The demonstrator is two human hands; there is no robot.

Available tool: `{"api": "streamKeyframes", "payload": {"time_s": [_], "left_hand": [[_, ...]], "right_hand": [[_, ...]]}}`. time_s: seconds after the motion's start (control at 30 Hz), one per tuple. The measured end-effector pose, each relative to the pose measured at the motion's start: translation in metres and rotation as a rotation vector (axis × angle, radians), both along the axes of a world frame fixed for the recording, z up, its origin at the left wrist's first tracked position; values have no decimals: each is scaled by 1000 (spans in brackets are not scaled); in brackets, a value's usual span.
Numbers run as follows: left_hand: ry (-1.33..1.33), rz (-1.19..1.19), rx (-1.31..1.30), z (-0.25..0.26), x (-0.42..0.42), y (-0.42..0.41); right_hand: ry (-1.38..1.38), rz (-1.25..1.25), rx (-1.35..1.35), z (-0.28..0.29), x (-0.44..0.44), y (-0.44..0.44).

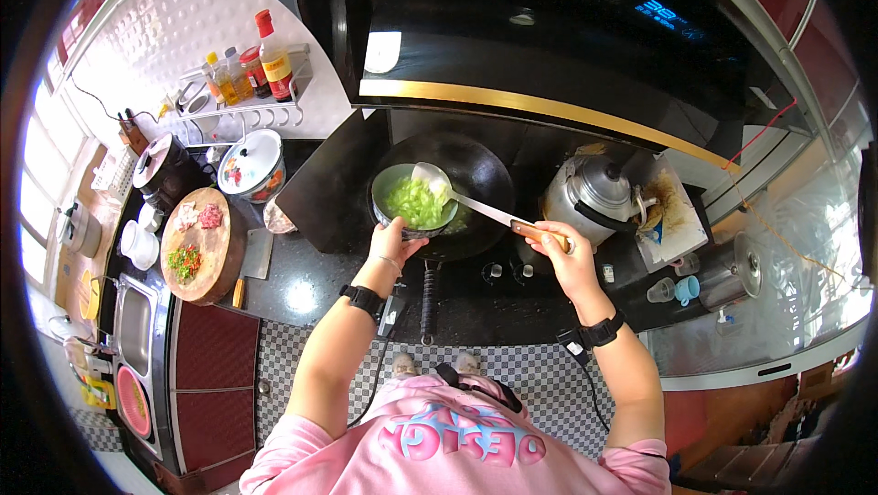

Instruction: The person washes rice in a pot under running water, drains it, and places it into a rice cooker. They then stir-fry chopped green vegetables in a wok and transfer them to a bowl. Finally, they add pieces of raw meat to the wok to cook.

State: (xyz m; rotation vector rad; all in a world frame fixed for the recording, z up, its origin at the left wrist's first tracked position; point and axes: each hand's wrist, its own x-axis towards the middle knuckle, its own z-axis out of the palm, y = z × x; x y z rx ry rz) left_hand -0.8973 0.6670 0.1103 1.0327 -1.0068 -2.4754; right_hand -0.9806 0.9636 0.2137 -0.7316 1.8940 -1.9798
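My left hand (pixel 396 246) grips the near rim of a bowl (pixel 379 188), holding it over the left part of a black wok (pixel 483 173). Pale green chopped vegetable (pixel 413 201) fills much of the bowl, and some green pieces show in the wok beside it. In my right hand (pixel 564 248) is the wooden handle of a metal spatula (pixel 483 209). Its blade lies at the bowl's far right edge, touching the vegetable. The wok's long handle (pixel 429 306) points towards me.
An aluminium kettle (pixel 588 190) stands right of the wok. To the left are a round chopping board (pixel 206 224) with chopped peppers and meat, a cleaver (pixel 258 253), and a lidded enamel pot (pixel 252 169). The range hood (pixel 521 35) hangs low above the stove.
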Motion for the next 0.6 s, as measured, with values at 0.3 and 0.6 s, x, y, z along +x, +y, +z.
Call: {"api": "streamKeyframes", "payload": {"time_s": [0.3,0.6], "left_hand": [[84,-38,128,-17,-16,6],[204,-16,168,-22,32,-11]], "right_hand": [[304,-53,94,28,-15,3],[34,-316,40,-9,-81,-3]]}}
